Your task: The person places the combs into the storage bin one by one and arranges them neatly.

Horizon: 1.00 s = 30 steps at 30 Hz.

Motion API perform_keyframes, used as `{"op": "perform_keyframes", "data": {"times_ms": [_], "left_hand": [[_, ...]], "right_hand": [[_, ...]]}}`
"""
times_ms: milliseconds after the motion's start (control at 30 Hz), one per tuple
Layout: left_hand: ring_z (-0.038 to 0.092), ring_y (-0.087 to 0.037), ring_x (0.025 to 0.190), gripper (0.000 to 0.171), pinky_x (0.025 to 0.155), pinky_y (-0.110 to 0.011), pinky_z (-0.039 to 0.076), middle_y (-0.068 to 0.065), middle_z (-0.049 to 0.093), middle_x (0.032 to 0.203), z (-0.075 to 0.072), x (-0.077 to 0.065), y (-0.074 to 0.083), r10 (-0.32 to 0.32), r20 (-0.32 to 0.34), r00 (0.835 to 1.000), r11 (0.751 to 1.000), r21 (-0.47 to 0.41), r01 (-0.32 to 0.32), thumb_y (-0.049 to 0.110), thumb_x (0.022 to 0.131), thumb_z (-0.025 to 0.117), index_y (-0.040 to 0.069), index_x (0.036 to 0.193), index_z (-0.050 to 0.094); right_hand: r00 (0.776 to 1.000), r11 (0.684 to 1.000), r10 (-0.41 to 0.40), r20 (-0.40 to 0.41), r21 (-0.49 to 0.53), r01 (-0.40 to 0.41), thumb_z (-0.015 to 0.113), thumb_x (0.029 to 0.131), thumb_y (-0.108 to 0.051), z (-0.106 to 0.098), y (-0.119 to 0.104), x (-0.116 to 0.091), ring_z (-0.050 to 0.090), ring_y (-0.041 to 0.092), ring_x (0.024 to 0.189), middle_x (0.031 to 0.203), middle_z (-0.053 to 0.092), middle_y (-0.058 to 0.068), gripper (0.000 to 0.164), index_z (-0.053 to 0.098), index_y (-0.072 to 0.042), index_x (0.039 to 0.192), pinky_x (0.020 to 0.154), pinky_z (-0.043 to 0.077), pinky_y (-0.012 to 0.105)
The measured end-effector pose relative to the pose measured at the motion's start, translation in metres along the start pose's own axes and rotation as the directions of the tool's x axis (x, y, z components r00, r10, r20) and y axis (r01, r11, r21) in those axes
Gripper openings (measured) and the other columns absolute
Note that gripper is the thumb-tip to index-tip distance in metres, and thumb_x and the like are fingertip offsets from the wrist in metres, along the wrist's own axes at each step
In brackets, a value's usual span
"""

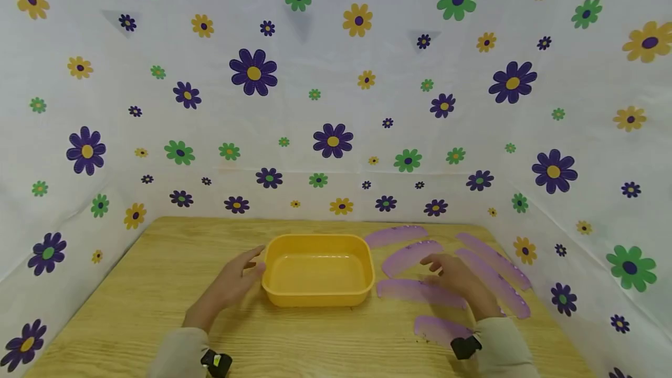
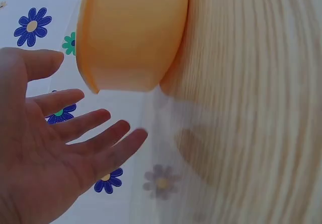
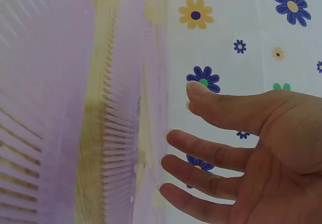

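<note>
A yellow rectangular basin stands in the middle of the wooden table. My left hand is beside its left wall, fingers spread and holding nothing; the left wrist view shows the fingers apart from the basin's side. Over the purple combs on the right hovers my right hand, its fingers loosely bent and nothing between them. Below it lies one comb, partly covered by the hand. In the right wrist view, comb teeth show to the left of the relaxed fingers.
Several more purple combs lie right of the basin: one at the back, a slanted one, two along the right edge and one near the front. A white flowered cloth surrounds the table at back and sides.
</note>
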<state>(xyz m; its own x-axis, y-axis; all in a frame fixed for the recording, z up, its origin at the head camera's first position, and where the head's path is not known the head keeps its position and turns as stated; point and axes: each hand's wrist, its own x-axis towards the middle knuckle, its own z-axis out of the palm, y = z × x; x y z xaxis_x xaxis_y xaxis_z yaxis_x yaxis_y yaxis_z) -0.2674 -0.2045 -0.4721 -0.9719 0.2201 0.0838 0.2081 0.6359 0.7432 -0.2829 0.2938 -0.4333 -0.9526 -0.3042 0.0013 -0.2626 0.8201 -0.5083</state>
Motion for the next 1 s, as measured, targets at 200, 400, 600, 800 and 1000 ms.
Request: {"op": "perform_keyframes", "data": {"times_ms": [200, 400, 600, 800, 1000], "left_hand": [[0.049, -0.051, 0.139, 0.059, 0.094, -0.043, 0.063, -0.028, 0.036, 0.162, 0.009, 0.0, 0.004, -0.016, 0.03, 0.999, 0.975, -0.219, 0.022, 0.015, 0.107, 0.053, 0.002, 0.161, 0.032], [0.055, -0.051, 0.134, 0.062, 0.089, -0.043, 0.065, -0.028, 0.039, 0.159, 0.015, 0.001, 0.004, -0.037, 0.019, 0.999, 0.962, -0.269, 0.041, 0.004, 0.101, 0.053, 0.002, 0.16, 0.034], [0.055, -0.05, 0.134, 0.063, 0.087, -0.044, 0.066, -0.027, 0.04, 0.16, 0.016, 0.001, 0.003, -0.054, 0.01, 0.998, 0.953, -0.299, 0.055, 0.003, 0.099, 0.055, 0.004, 0.159, 0.036], [0.052, -0.052, 0.136, 0.063, 0.086, -0.046, 0.065, -0.027, 0.038, 0.161, 0.017, 0.0, 0.002, -0.053, 0.006, 0.999, 0.942, -0.331, 0.052, 0.004, 0.099, 0.055, 0.004, 0.159, 0.036], [0.052, -0.052, 0.137, 0.063, 0.085, -0.047, 0.066, -0.026, 0.038, 0.161, 0.018, 0.0, 0.002, -0.058, 0.005, 0.998, 0.941, -0.334, 0.056, 0.004, 0.099, 0.054, 0.005, 0.159, 0.036]], "right_hand": [[0.999, 0.999, 0.029, 0.03, 0.022, -0.029, 0.07, 0.092, -0.001, 0.008, 0.0, 0.003, 0.068, 0.043, 0.102, 0.115, 0.068, 0.029, 0.031, 0.067, 0.003, 0.122, 0.09, 0.059, 0.058], [0.998, 0.999, 0.045, 0.048, 0.015, -0.046, 0.073, 0.089, -0.001, 0.012, -0.001, 0.006, 0.067, 0.04, 0.102, 0.113, 0.07, 0.025, 0.029, 0.069, 0.001, 0.118, 0.09, 0.058, 0.056], [0.998, 0.999, 0.051, 0.046, -0.013, -0.05, 0.076, 0.088, 0.0, 0.016, -0.001, 0.009, 0.067, 0.036, 0.1, 0.108, 0.071, 0.02, 0.027, 0.072, -0.002, 0.114, 0.088, 0.058, 0.055], [0.998, 0.998, 0.057, 0.039, -0.039, -0.055, 0.078, 0.085, 0.001, 0.021, 0.001, 0.011, 0.066, 0.032, 0.097, 0.104, 0.071, 0.016, 0.026, 0.073, -0.003, 0.11, 0.089, 0.058, 0.054], [0.999, 0.997, 0.039, 0.034, -0.064, -0.037, 0.081, 0.082, 0.0, 0.023, 0.005, 0.01, 0.066, 0.028, 0.091, 0.098, 0.07, 0.013, 0.027, 0.073, -0.004, 0.107, 0.085, 0.058, 0.051]]}}
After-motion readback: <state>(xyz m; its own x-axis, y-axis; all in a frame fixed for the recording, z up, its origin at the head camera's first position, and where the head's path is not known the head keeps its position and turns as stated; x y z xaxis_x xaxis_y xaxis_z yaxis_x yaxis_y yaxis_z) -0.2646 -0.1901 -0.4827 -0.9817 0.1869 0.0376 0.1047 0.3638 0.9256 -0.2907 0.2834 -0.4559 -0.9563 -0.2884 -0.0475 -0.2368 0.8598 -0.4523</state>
